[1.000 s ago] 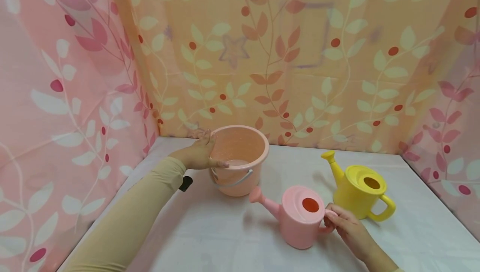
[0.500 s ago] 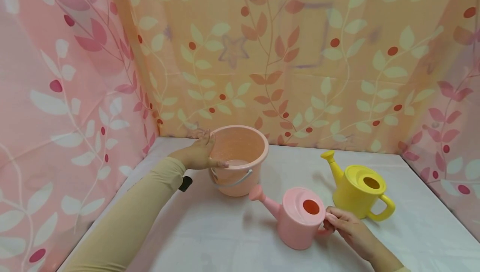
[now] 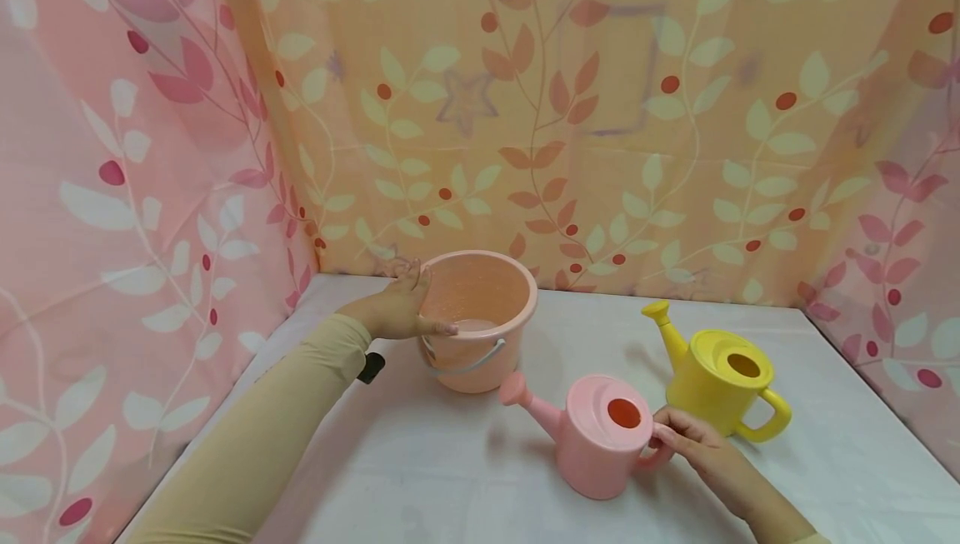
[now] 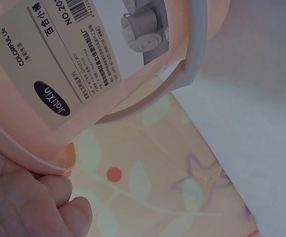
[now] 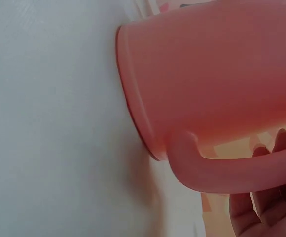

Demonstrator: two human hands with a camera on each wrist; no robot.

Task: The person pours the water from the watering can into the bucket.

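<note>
A light pink bucket [image 3: 480, 365] with a grey-white handle [image 3: 476, 361] stands left of centre on the table. My left hand [image 3: 397, 304] holds its left rim, thumb along the front edge; the left wrist view shows fingertips [image 4: 76, 215] at the rim, near the printed label [image 4: 69, 59]. My right hand [image 3: 697, 452] grips the handle [image 5: 232, 173] of a pink watering can [image 3: 596, 452], fingers round the upper part. The can's spout [image 3: 536, 411] points left toward the bucket, its round top opening facing up. Its base is close to the white table surface in the right wrist view.
A yellow watering can [image 3: 705, 394] stands behind my right hand, spout to the left and handle to the right. White cloth [image 3: 390, 461] covers the table. Leaf-patterned curtains [image 3: 465, 152] enclose the back and both sides. A small black device [image 3: 371, 366] sits at my left wrist.
The pink watering can shifts very slightly, and my right hand's fingers move a little on its handle. My left hand and the bucket keep their place.
</note>
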